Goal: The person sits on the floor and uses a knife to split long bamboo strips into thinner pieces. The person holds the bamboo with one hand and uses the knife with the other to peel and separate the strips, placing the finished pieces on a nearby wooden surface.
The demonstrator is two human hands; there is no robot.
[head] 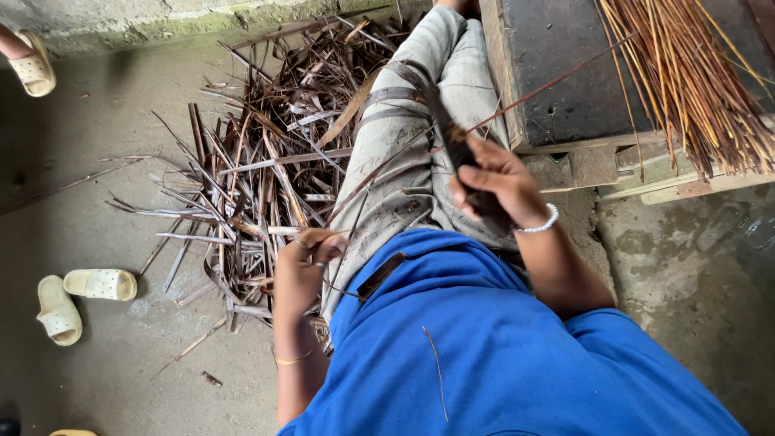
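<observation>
A thin rib (557, 81) lies slantwise over the lap, running from the left hand (311, 262) at 7 o'clock to 2 o'clock. The left hand pinches its lower end, fingers curled. The right hand (492, 182) is closed round a dark knife (452, 137), blade toward 11 o'clock, on the rib. Two sandals (77, 295) sit at 8 o'clock; a third (34, 64) is at 10. Strips (258, 169) are heaped beside the leg, too many to count.

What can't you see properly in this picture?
- Head view: the right hand wraps the dark blade, hiding its handle.
- The left hand curls shut, so what its fingers pinch stays hidden.
- The bundle of thin sticks is cut off by the top edge.
- The floor under the leaf strips is covered.
</observation>
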